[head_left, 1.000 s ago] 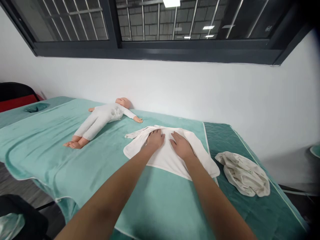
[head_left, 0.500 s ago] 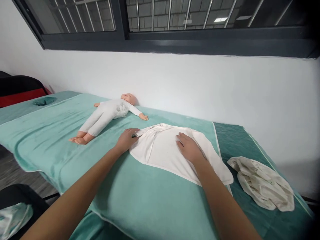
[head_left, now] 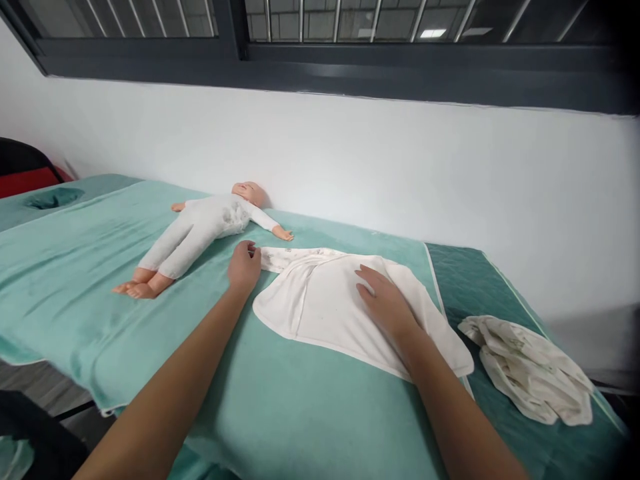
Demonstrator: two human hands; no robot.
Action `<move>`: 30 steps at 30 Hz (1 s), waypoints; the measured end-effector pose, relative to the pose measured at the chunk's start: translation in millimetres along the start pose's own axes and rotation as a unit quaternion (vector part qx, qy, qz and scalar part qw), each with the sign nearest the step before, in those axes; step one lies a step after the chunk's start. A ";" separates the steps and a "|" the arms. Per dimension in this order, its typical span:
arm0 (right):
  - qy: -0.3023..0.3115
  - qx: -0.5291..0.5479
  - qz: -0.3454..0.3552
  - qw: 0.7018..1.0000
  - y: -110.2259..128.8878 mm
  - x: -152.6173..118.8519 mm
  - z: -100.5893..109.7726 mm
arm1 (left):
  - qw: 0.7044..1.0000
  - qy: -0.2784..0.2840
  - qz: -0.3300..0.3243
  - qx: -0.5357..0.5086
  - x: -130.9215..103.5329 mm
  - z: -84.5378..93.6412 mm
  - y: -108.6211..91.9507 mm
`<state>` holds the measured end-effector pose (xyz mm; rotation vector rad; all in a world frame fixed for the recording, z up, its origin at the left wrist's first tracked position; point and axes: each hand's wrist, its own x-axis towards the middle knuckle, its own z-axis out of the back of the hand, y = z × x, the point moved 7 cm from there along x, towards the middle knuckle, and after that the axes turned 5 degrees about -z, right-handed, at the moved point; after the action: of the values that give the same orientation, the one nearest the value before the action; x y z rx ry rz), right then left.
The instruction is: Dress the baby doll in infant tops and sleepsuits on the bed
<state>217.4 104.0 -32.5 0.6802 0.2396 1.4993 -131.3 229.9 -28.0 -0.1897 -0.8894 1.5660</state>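
Observation:
A white baby garment (head_left: 327,303) lies spread on the green bed cover (head_left: 300,413). My left hand (head_left: 245,267) pinches the end of its sleeve, which stretches out to the left at the garment's top edge. On the right part of the garment rests my right hand (head_left: 385,300), fingers spread and holding nothing. Beyond my left hand a baby doll (head_left: 200,227) in a white suit lies on its back, its head close to the wall.
A crumpled whitish cloth (head_left: 535,370) lies on the darker green quilt (head_left: 463,277) at the right. The white wall (head_left: 350,160) and dark window frame run behind the bed. A red and black object (head_left: 27,173) stands at the far left.
My left hand has moved left and slightly away from me, and the sleeve is now drawn out straight. My right hand stays on the garment. The view has shifted slightly.

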 end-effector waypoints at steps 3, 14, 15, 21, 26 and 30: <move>-0.092 0.080 -0.046 0.991 -16.0 3.5 40.2 | 1.000 0.002 -0.001 0.001 1.2 0.9 0.9; -0.002 -0.060 -0.219 0.974 -154.5 -38.9 113.2 | 0.999 0.009 -0.007 0.031 3.8 2.4 -2.8; 0.030 -0.052 -0.209 0.976 -153.3 -42.5 110.3 | 0.999 0.008 -0.009 0.034 3.8 2.7 -3.4; 0.088 0.000 -0.124 0.988 -111.3 -44.6 96.8 | 0.999 0.014 -0.018 0.045 5.0 2.6 -6.3; 0.100 0.076 -0.049 0.991 -60.0 -47.7 81.5 | 0.998 0.020 -0.020 0.053 5.6 1.3 -5.8; 0.149 0.174 0.020 0.973 -25.7 -52.2 71.4 | 0.998 0.024 -0.024 0.058 5.9 0.6 -6.3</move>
<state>273.1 36.7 -3.4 0.7353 0.7352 1.6138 -128.1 234.6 -21.5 -0.1216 -0.7586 1.5565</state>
